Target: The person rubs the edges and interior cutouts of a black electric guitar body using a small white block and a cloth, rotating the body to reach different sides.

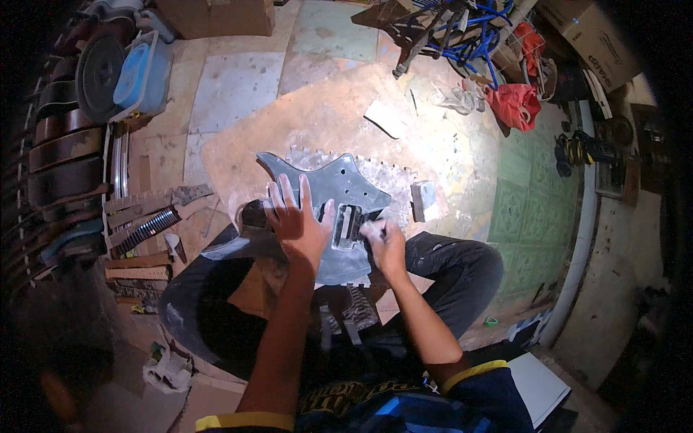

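Note:
A dark grey, dusty guitar body (336,263) with pointed horns, small holes and a rectangular cavity lies before me on a pale, powdery surface between my legs. My left hand (294,220) rests on its left part, fingers spread. My right hand (384,242) is at its right edge beside the cavity, fingers curled and dusted white; what they hold, if anything, is too small to make out. A small pale block (423,199) sits to the right of the body, and a white flat piece (382,119) lies beyond it.
Guitar necks (155,220) and wooden strips (137,267) lie at my left, near stacked guitar bodies (65,173) and a plastic bin (155,83) with blue containers. Blue tangled frames (491,29), a red bag (512,108) and cardboard boxes (592,50) stand at the back right.

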The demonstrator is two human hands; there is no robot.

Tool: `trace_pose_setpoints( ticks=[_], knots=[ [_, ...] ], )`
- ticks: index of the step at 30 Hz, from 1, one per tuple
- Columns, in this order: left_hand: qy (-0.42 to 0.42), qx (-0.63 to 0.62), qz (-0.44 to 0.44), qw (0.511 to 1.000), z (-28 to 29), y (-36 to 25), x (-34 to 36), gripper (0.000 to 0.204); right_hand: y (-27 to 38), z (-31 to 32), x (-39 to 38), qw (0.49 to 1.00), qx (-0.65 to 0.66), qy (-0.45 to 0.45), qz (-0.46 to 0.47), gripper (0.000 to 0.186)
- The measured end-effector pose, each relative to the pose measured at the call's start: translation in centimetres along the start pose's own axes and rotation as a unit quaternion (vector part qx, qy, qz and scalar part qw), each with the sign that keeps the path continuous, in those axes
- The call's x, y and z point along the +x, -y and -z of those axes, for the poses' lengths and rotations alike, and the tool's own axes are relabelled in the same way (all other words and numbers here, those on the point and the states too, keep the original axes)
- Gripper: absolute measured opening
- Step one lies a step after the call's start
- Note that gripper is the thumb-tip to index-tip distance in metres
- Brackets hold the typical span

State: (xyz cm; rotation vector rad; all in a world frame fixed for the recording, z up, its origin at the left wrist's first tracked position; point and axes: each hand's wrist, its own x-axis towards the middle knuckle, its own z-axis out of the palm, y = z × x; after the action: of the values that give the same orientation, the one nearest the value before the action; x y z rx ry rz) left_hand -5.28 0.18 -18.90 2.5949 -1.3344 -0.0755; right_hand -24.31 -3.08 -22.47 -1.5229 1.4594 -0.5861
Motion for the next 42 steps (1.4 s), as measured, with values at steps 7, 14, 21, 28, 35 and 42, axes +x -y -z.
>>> trace_pose_setpoints(
  ticks=[7,14,21,28,35,42],
  knots=[
    [-0.014,0.007,-0.016,1.0,-1.0,0.5,-0.1,0.075,-0.2,0.2,-0.8,0.999,-0.033,0.028,0.024,0.012],
    [0.006,0.001,-0.008,1.0,-0.5,0.2,-0.1,0.078,0.0,0.5,-0.6,0.997,-0.044,0.037,0.05,0.014],
    [0.008,-0.029,0.001,1.0,0.2,-0.1,0.2,0.083,0.8,0.2,2.0,0.996,-0.057,-0.006,0.073,0.015],
    [0.0,-0.03,-0.006,1.0,-0.1,0.2,0.1,0.087,2.0,0.8,1.6,0.998,0.026,0.003,0.05,0.01],
    [0.014,-0.01,-0.008,1.0,0.5,0.0,0.3,0.088,-0.4,1.3,-1.3,0.994,-0.067,0.014,0.086,0.019],
    [0.003,-0.029,-0.008,1.0,-0.2,0.1,0.2,0.089,-0.6,1.3,-1.6,0.995,-0.076,0.024,0.053,0.016]
  ],
)
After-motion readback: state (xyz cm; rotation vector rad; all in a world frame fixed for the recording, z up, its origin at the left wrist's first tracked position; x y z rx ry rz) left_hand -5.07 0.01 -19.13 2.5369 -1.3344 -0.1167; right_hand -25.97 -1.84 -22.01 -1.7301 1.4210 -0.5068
